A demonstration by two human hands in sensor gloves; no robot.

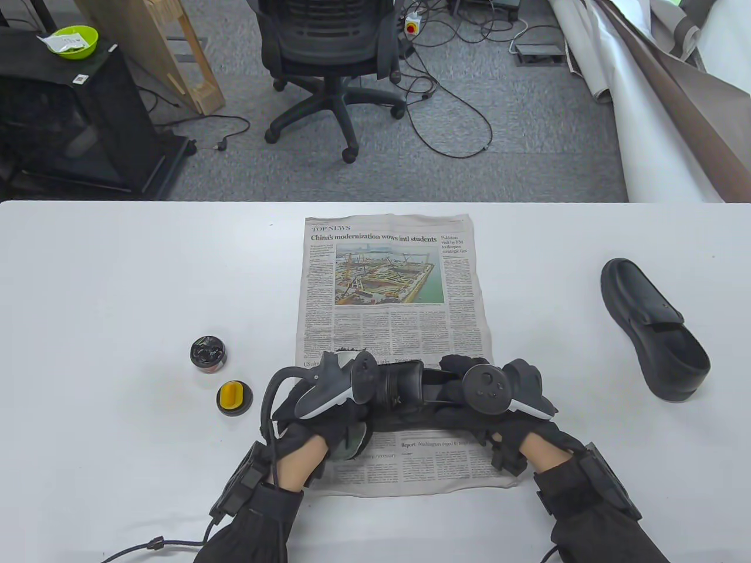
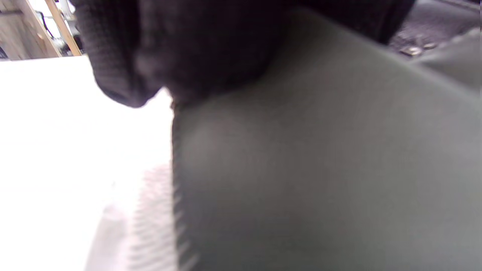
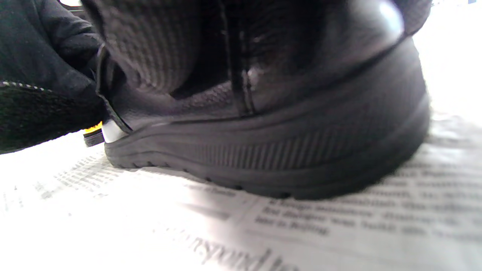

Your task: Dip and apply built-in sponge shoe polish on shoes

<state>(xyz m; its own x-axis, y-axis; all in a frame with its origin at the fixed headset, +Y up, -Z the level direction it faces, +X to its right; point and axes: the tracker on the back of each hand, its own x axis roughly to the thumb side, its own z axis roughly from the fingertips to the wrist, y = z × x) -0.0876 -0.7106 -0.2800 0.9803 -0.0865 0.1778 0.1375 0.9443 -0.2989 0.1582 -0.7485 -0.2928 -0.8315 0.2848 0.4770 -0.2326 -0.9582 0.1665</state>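
My left hand (image 1: 328,410) and right hand (image 1: 499,410) both hold a black shoe (image 1: 405,390) on the newspaper (image 1: 393,281), fingers curled around it. Left of the newspaper stand the open polish tin (image 1: 208,353) and its yellow sponge lid (image 1: 234,398); the second shoe (image 1: 654,328) lies well right, on the worktop (image 1: 117,281).

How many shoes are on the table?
2. One black shoe sits on the newspaper, held between both hands; the other shoe lies alone on the table's right side.

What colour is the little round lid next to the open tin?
Yellow on top with a black rim: the lid shows best in the table view.
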